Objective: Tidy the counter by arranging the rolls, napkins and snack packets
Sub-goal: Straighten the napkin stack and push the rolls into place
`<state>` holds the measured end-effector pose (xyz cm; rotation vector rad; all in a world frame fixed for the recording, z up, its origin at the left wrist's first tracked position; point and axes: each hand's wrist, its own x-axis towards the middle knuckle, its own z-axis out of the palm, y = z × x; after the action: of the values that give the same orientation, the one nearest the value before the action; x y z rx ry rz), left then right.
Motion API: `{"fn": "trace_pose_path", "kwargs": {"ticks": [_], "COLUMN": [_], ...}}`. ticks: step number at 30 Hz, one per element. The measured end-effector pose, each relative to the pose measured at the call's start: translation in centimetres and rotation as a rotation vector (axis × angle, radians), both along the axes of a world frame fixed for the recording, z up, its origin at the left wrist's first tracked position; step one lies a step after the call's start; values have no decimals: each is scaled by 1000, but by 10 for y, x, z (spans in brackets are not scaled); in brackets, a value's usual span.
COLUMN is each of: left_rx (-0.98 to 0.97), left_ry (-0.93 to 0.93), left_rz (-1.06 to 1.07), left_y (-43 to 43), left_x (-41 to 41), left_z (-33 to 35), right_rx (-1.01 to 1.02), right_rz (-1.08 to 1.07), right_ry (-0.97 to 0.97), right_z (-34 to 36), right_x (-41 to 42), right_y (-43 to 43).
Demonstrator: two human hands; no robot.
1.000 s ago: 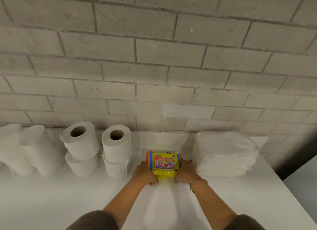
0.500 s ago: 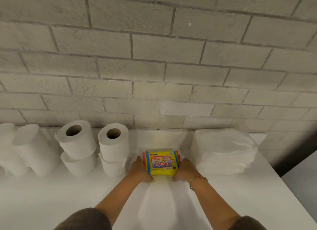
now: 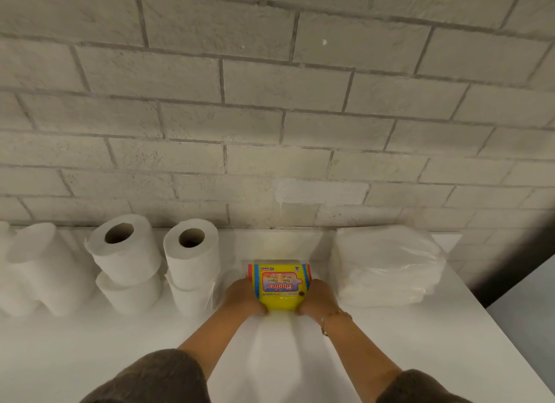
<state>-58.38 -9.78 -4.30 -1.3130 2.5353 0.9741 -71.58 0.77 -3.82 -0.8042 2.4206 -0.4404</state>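
GRIP: left hand (image 3: 244,297) and right hand (image 3: 318,299) clamp packet stack (image 3: 280,285) from both sides | POSITION: on counter (image 3: 90,357); rolls (image 3: 192,252) at 9 o'clock, napkins (image 3: 387,267) at 3 o'clock | CHANGE: lower packet edge, protruding a second ago, now flush | STATUS: stack squared, probably ready for release.

I am facing a supply corner: toilet rolls (image 3: 126,252) are standing stacked at ten o'clock, bagged napkins (image 3: 387,267) at two, against a painted brick wall (image 3: 270,102).
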Motion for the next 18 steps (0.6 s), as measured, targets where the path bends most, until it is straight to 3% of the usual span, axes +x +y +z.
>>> {"fn": "trace_pose_path", "kwargs": {"ticks": [8, 18], "left_rx": [-109, -159], "left_ry": [-113, 11], "left_rz": [28, 64], "left_y": [2, -2], "left_x": [-7, -9], "left_z": [-9, -8], "right_rx": [127, 41], "right_rz": [101, 37], "right_ry": [125, 164], "right_z": [-3, -3], "right_x": [-8, -12], "right_y": [-2, -7]}}
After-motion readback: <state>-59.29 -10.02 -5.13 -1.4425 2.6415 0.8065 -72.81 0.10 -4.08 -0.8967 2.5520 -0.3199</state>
